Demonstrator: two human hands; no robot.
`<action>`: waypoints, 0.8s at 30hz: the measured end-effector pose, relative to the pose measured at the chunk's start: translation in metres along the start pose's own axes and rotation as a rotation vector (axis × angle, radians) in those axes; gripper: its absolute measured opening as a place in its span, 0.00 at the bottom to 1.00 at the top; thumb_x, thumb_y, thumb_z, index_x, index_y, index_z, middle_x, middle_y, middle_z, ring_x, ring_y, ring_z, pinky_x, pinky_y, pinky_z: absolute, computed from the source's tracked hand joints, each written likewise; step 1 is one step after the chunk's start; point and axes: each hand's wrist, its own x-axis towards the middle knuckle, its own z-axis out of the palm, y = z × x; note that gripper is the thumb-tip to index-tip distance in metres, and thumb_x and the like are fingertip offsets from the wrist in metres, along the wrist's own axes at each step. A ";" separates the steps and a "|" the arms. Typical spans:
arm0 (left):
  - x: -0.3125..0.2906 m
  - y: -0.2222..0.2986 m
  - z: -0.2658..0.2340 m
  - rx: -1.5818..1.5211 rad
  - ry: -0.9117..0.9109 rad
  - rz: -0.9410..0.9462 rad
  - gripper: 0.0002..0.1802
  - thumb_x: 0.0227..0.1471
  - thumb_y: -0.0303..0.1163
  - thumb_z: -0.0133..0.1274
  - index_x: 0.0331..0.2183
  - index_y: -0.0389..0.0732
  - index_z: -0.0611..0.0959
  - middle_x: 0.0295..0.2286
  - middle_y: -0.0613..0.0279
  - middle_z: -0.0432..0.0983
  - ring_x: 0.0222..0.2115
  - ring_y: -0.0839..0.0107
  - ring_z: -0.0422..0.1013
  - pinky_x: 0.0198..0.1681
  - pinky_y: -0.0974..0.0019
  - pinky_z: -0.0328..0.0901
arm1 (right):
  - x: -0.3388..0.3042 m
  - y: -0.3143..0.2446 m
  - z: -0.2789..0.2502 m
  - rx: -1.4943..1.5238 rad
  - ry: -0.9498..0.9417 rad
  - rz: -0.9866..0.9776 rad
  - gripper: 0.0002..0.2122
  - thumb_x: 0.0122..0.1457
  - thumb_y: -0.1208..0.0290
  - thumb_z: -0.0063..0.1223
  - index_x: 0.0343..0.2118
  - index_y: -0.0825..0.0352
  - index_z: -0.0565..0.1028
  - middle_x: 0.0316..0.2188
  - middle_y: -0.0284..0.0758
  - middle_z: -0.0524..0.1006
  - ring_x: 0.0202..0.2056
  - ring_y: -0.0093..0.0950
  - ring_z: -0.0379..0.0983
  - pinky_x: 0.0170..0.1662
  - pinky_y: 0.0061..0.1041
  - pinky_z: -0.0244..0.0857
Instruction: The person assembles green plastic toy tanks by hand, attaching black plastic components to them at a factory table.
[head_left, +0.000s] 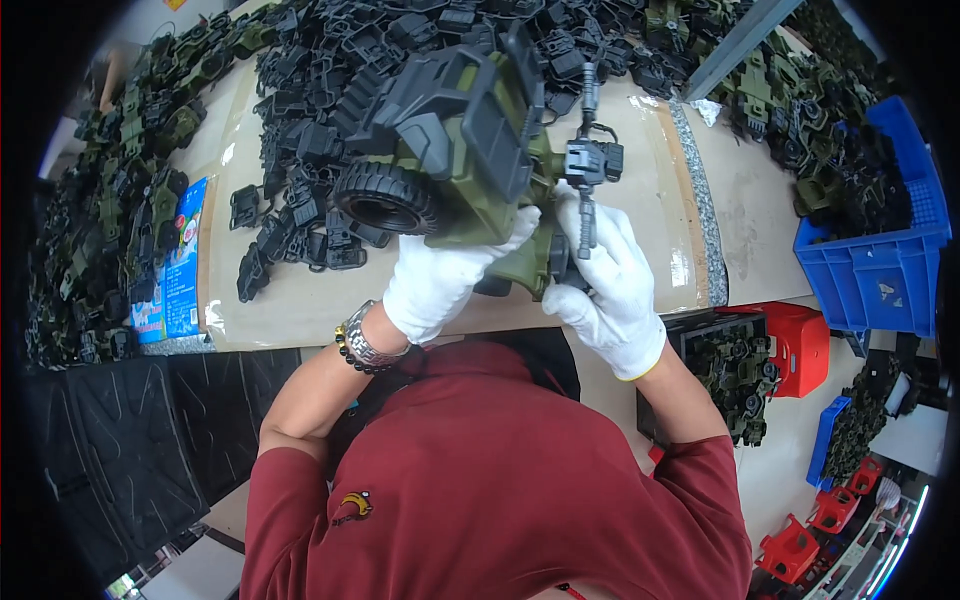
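A large toy military vehicle [484, 150], olive green with dark grey body panels and a black wheel [385, 197], is held up tilted above the table. My left hand [445, 275], in a white glove, is closed on its green underside. On the other side my right hand [615, 285], also gloved in white, has its fingers and thumb closed round the vehicle's lower end, beside another dark wheel. A long grey rod-like part with a boxy middle [588, 160] stands out from the vehicle above my right fingers. Its joint with the vehicle is partly hidden.
Heaps of dark grey plastic parts [310, 140] cover the far table. Green vehicle parts line the left side [130, 140] and lie at the far right, by a blue crate [870, 280]. A metal post [740, 50] rises behind. A red stool [797, 350] stands below right.
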 end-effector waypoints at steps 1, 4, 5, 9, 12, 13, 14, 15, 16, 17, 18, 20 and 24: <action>0.001 0.002 0.002 0.437 0.044 0.083 0.21 0.58 0.25 0.53 0.53 0.36 0.76 0.49 0.58 0.77 0.50 0.69 0.74 0.56 0.59 0.68 | 0.001 0.003 -0.001 0.004 -0.004 -0.013 0.32 0.60 0.50 0.56 0.58 0.75 0.68 0.54 0.52 0.71 0.46 0.49 0.69 0.52 0.40 0.64; 0.004 -0.001 -0.007 1.076 0.114 0.205 0.21 0.57 0.24 0.53 0.53 0.42 0.79 0.49 0.61 0.77 0.50 0.69 0.74 0.56 0.61 0.67 | 0.002 0.010 0.000 0.015 0.005 -0.012 0.33 0.61 0.50 0.54 0.58 0.75 0.68 0.53 0.51 0.71 0.46 0.49 0.69 0.52 0.40 0.64; 0.003 -0.001 -0.010 1.279 0.154 0.242 0.21 0.57 0.24 0.53 0.53 0.45 0.81 0.49 0.62 0.77 0.50 0.69 0.74 0.56 0.61 0.67 | 0.005 0.009 -0.001 -0.004 0.006 -0.024 0.33 0.62 0.49 0.53 0.58 0.76 0.67 0.53 0.51 0.71 0.46 0.49 0.69 0.52 0.40 0.64; 0.011 0.008 0.005 1.185 0.037 0.310 0.21 0.58 0.24 0.54 0.53 0.46 0.81 0.49 0.63 0.78 0.50 0.70 0.74 0.56 0.61 0.67 | 0.007 0.007 0.000 0.012 0.027 -0.011 0.34 0.62 0.47 0.51 0.59 0.76 0.66 0.53 0.51 0.71 0.47 0.50 0.69 0.53 0.40 0.63; 0.021 0.021 0.029 1.250 0.103 0.314 0.13 0.63 0.23 0.46 0.46 0.27 0.79 0.42 0.53 0.81 0.42 0.70 0.78 0.48 0.71 0.73 | 0.013 0.001 -0.002 0.046 0.034 0.012 0.36 0.62 0.45 0.49 0.59 0.76 0.65 0.55 0.52 0.70 0.47 0.50 0.69 0.54 0.40 0.63; 0.023 0.024 0.033 1.254 0.104 0.315 0.13 0.63 0.23 0.46 0.46 0.27 0.79 0.42 0.53 0.81 0.42 0.70 0.78 0.48 0.71 0.73 | 0.016 0.001 -0.003 0.066 0.016 0.037 0.37 0.61 0.44 0.49 0.59 0.77 0.65 0.56 0.53 0.69 0.47 0.50 0.69 0.54 0.40 0.63; 0.025 0.026 0.037 0.897 0.139 0.228 0.13 0.64 0.25 0.46 0.45 0.27 0.79 0.40 0.53 0.81 0.40 0.72 0.79 0.46 0.72 0.73 | 0.018 0.001 -0.004 0.086 -0.003 0.062 0.38 0.61 0.43 0.49 0.60 0.77 0.64 0.58 0.54 0.68 0.47 0.51 0.69 0.54 0.40 0.63; 0.027 0.028 0.040 0.539 0.169 0.140 0.13 0.65 0.26 0.47 0.44 0.27 0.80 0.38 0.54 0.82 0.37 0.73 0.79 0.44 0.73 0.74 | 0.018 -0.001 -0.006 0.098 -0.038 0.084 0.40 0.59 0.42 0.51 0.61 0.77 0.63 0.60 0.55 0.66 0.47 0.51 0.69 0.54 0.40 0.63; 0.028 0.030 0.043 0.181 0.196 0.057 0.13 0.65 0.28 0.47 0.43 0.27 0.80 0.36 0.55 0.82 0.35 0.74 0.79 0.42 0.74 0.74 | 0.018 -0.003 -0.008 0.104 -0.038 0.078 0.40 0.59 0.42 0.51 0.61 0.77 0.63 0.60 0.55 0.66 0.47 0.51 0.69 0.54 0.40 0.63; 0.029 0.032 0.046 0.185 0.200 0.062 0.13 0.65 0.28 0.47 0.43 0.27 0.80 0.36 0.55 0.82 0.35 0.74 0.79 0.42 0.74 0.74 | 0.017 -0.006 -0.009 0.061 -0.079 0.083 0.42 0.58 0.42 0.53 0.64 0.76 0.59 0.62 0.52 0.65 0.52 0.50 0.68 0.56 0.39 0.62; 0.029 0.034 0.049 0.619 0.206 0.157 0.12 0.65 0.27 0.48 0.43 0.28 0.80 0.36 0.55 0.82 0.35 0.74 0.80 0.42 0.74 0.74 | 0.017 -0.008 -0.009 0.019 -0.120 0.089 0.46 0.56 0.42 0.56 0.67 0.74 0.55 0.64 0.50 0.64 0.57 0.49 0.67 0.59 0.37 0.62; 0.029 0.033 0.052 1.049 0.203 0.243 0.11 0.64 0.27 0.49 0.43 0.28 0.80 0.36 0.55 0.83 0.34 0.74 0.80 0.41 0.74 0.74 | 0.014 -0.012 -0.005 -0.007 -0.113 0.083 0.47 0.55 0.42 0.57 0.67 0.75 0.53 0.63 0.51 0.64 0.57 0.50 0.66 0.59 0.38 0.61; 0.026 0.030 0.055 1.053 0.166 0.241 0.09 0.61 0.25 0.54 0.42 0.30 0.81 0.36 0.55 0.83 0.35 0.73 0.80 0.42 0.73 0.74 | 0.008 -0.017 0.000 -0.090 -0.075 0.025 0.50 0.55 0.42 0.57 0.67 0.78 0.50 0.63 0.54 0.63 0.57 0.53 0.66 0.59 0.42 0.60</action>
